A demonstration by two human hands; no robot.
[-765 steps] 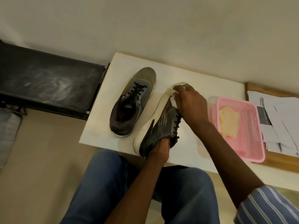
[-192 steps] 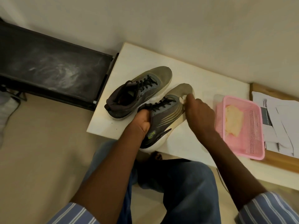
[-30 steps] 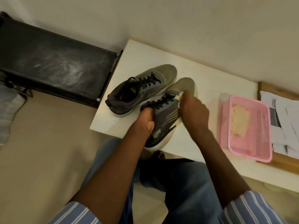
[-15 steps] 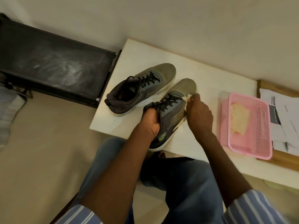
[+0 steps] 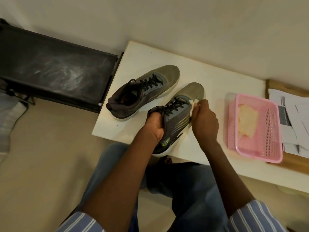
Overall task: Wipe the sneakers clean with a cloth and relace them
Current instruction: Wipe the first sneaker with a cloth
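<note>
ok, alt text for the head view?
The right hand wipes a grey sneaker with a white cloth while the left hand grips its collar; a second sneaker and pink basket sit alongside.

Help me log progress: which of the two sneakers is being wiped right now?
The nearer sneaker, overhanging the table's front edge. The left hand grips its collar while the right hand presses a white cloth against its side. The farther sneaker sits untouched.

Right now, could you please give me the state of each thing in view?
Near sneaker: laced, tilted, gripped by left hand.
Far sneaker: laced, upright on table.
Cloth: pinched by right hand, against near sneaker.
Pink basket: holds pale wad.
</note>
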